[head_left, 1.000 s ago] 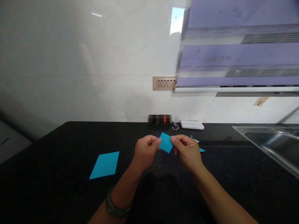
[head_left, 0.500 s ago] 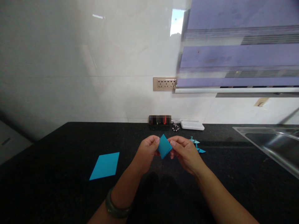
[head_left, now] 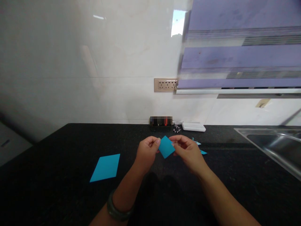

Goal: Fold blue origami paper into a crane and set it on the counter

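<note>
A small blue folded paper (head_left: 166, 147), diamond-shaped with one corner up, is held above the dark worktop between both hands. My left hand (head_left: 148, 152) pinches its left corner, thumb on the near face. At the right corner, my right hand (head_left: 188, 153) grips it between thumb and fingers. A larger flat blue sheet of paper (head_left: 105, 168) lies on the worktop to the left. Behind my right hand, blue folded paper pieces (head_left: 203, 152) are partly hidden.
Along the wall stand a black box (head_left: 161, 121), a beaded band (head_left: 176, 128) and a white flat case (head_left: 193, 126). A steel sink (head_left: 277, 147) is set into the black worktop (head_left: 58, 157) at the right. A socket panel (head_left: 166, 84) and a purple blind (head_left: 235, 56) are above.
The folded paper has turned to face me more squarely and looks wider. My right hand has shifted slightly, covering more of the folded pieces behind it.
</note>
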`<state>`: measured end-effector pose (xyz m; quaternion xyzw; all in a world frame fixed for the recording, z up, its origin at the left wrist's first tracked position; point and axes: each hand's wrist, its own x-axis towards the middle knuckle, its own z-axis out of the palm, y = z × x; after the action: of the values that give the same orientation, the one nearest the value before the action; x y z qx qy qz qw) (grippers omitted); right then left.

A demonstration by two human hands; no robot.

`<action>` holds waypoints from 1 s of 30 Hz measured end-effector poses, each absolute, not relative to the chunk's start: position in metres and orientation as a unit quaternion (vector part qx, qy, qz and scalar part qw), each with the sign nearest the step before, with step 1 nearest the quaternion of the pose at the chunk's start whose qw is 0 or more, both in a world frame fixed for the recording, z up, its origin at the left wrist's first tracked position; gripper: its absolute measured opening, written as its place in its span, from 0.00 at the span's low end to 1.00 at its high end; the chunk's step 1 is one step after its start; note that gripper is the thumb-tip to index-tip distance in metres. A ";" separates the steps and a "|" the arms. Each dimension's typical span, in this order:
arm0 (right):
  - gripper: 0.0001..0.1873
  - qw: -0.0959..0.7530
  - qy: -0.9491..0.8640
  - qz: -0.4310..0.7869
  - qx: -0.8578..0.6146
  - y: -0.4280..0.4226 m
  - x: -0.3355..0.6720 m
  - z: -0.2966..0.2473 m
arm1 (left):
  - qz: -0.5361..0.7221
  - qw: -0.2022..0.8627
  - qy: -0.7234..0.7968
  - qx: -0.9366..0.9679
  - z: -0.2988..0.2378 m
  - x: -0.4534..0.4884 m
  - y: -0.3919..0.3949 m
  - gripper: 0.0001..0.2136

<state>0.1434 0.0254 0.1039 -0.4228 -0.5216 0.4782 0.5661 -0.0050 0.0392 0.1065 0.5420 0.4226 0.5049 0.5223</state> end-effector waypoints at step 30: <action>0.11 0.533 -0.566 0.312 -0.547 0.022 0.144 0.110 | 0.474 0.653 0.365 0.465 0.105 -0.007 0.036 0.15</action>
<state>0.1440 0.0221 0.1104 -0.5465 -0.5660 0.3119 0.5326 -0.0074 0.0364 0.1055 0.4655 0.3648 0.4738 0.6525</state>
